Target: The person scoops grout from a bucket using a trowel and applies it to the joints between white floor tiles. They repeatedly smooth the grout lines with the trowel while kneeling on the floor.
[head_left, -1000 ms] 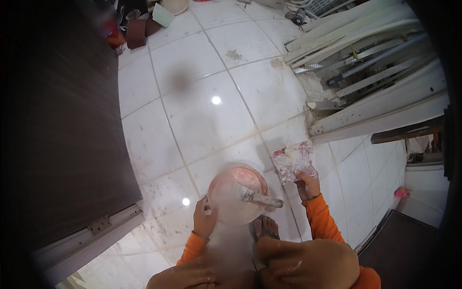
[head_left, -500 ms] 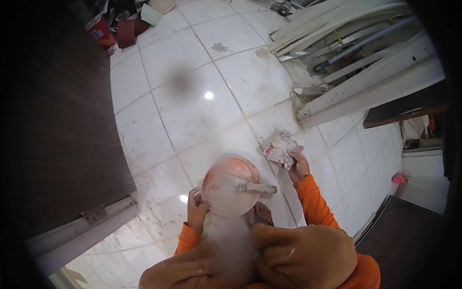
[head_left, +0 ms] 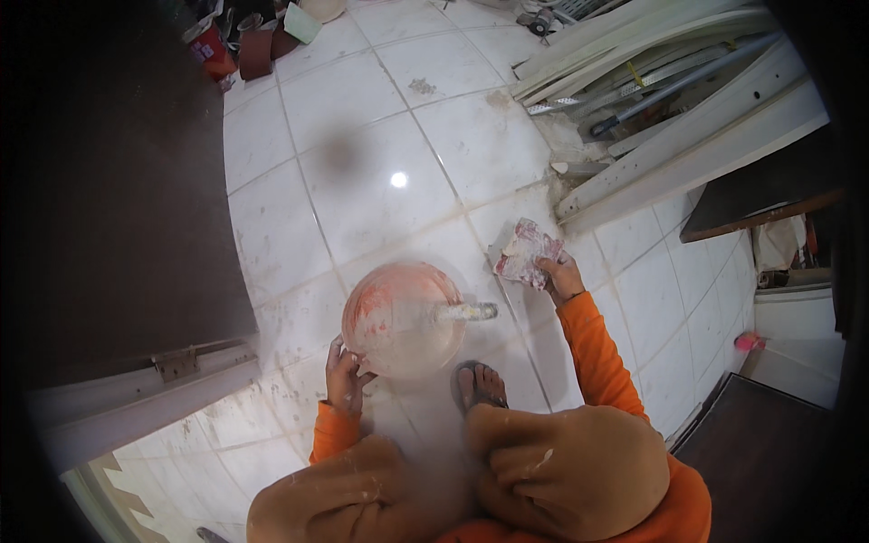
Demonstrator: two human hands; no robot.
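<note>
Between my feet and the far tiles is a round, pinkish-orange tub (head_left: pixel 362 303), its inside smeared with whitish residue. A tool's whitish, crusted handle (head_left: pixel 475 311) juts over the tub's right rim; its other end is blurred by a hazy patch. At the near left rim, my left hand (head_left: pixel 345 378) is closed on the tub's edge, thumb and fingers on either side. Off to the right, clear of the tub, my right hand (head_left: pixel 563 277) grips a crumpled red-and-white packet (head_left: pixel 525 256) coated in pale powder.
A dark brown panel (head_left: pixel 136 226) stands along the left. At the right, long white boards and metal strips (head_left: pixel 670 109) lie stacked, with a dark-topped piece (head_left: pixel 760 195) beyond. Clutter including a red container (head_left: pixel 208 50) sits at the far left. My sandalled foot (head_left: pixel 480 385) is just below the tub.
The tub has shifted left and a little away, together with my left hand and the tool in it. My right hand and the packet have risen slightly in view.
</note>
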